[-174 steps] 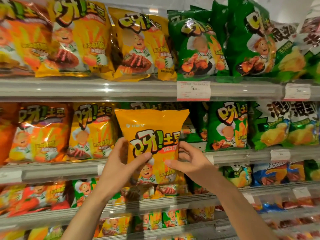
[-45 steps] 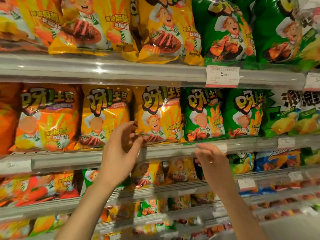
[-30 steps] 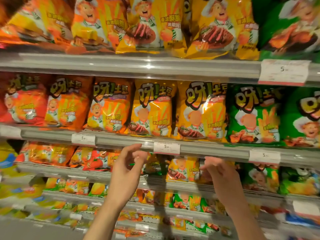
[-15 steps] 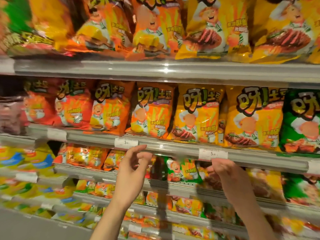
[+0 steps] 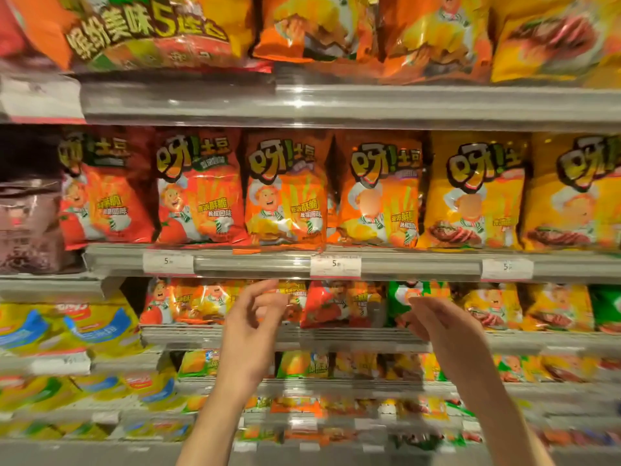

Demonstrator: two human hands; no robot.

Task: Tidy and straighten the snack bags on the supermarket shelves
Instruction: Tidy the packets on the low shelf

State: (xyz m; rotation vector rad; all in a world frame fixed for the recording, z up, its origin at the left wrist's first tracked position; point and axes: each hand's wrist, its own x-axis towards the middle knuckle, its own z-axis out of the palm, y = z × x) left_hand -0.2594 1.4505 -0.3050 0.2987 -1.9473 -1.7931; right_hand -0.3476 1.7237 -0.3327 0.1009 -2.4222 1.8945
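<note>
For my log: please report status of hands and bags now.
Left hand and right hand open, empty. Snack bags upright on shelf, untouched. Nothing in way.

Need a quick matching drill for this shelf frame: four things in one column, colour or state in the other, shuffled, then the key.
Things:
1. left hand
2. bag above the middle price tag
3. far-right bag in the same row
4. bags on the lower-left shelf

Colour or state:
A. yellow with blue
B. orange
C. empty, fingers loosely curled
D. yellow

Pairs: 1-C, 2-B, 3-D, 4-A
</note>
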